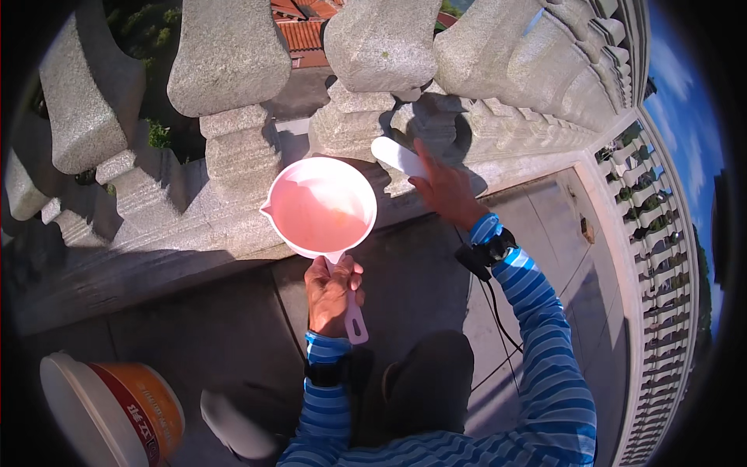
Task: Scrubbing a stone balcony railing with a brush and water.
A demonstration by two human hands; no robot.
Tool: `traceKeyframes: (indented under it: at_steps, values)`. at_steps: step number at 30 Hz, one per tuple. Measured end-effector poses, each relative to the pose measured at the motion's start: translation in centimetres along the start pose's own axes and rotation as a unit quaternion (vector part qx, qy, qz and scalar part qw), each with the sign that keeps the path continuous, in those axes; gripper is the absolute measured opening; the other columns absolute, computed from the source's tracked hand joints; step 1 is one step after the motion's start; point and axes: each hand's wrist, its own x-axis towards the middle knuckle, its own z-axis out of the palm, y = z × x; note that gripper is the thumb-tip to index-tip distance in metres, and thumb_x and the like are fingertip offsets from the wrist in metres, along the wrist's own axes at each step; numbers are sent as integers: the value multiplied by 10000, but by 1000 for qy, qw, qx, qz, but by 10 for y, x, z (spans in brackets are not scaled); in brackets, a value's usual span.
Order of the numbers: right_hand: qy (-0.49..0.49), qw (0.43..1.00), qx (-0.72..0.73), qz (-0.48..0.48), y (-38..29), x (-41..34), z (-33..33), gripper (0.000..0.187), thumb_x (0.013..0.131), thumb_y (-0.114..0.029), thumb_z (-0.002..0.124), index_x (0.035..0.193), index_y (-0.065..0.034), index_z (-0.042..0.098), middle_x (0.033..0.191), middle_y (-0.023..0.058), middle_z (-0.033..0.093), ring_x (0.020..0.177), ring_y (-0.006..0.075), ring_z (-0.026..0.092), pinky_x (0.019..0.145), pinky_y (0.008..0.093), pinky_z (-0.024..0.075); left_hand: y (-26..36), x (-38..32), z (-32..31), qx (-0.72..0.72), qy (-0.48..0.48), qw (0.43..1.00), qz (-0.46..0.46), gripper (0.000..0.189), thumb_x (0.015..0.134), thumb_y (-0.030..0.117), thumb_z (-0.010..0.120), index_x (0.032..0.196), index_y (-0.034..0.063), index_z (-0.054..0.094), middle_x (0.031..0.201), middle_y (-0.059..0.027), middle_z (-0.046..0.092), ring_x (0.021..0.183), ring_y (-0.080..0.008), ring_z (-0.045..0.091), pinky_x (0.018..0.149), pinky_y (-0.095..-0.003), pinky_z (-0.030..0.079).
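Observation:
My left hand [332, 298] grips the handle of a pink plastic ladle [322, 207] with a pouring lip on its left side. Some pale material seems to coat the inside of the bowl, but glare hides what it is. My right hand [446, 190] is closed around a flat white scraper [398, 156] with a rounded end. The scraper's tip points up and left, close to the base of a granite baluster [426, 125]; whether it touches the stone I cannot tell. Just behind the ladle stands another baluster base [242, 146].
A lidded plastic bucket [137, 403] with orange and dark red printing stands at lower left. The stone balustrade runs along the front and turns down the right side [659, 251]. A cable [499, 315] hangs from my right wrist. Paving slabs [525, 222] cover the floor.

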Motion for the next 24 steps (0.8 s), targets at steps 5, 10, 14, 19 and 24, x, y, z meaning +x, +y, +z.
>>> traceKeyframes:
  at_steps: [5,10,14,19,24]
  values:
    - [17,965,-217,-148,10,56,-25,319,785,-262,586,1016,-58,506,822,116,561,729,288,579,582,412,457,-2,2,-8,-6,-13,1000,3,98,869,113,509,855,20,480,710,-51,539,500,-73,441,396,-216,381]
    - [23,915,-327,-235,41,87,-32,240,780,-213,593,948,-69,499,832,83,519,812,265,543,611,365,479,-4,6,-15,-15,-30,999,-9,105,871,122,514,859,23,479,712,-54,539,502,-71,444,392,-217,383]
    - [60,945,-302,-112,47,51,-24,214,793,-228,585,887,-63,486,821,85,521,801,272,545,550,346,500,-1,-1,-12,-15,-18,1000,-13,92,867,113,517,875,32,475,717,-52,540,509,-70,444,392,-215,382]
    - [28,942,-269,-199,24,56,-18,245,805,-280,577,868,-65,477,803,94,533,716,267,558,511,372,476,-2,2,-6,-21,-14,1000,-16,97,868,113,511,878,28,468,717,-44,533,524,-67,440,406,-213,380]
    - [28,952,-276,-131,32,78,-21,263,835,-332,528,867,-76,476,752,117,529,634,313,565,504,398,463,5,2,-11,-36,-28,999,-29,90,866,109,509,871,29,468,717,-42,530,519,-65,437,406,-213,382]
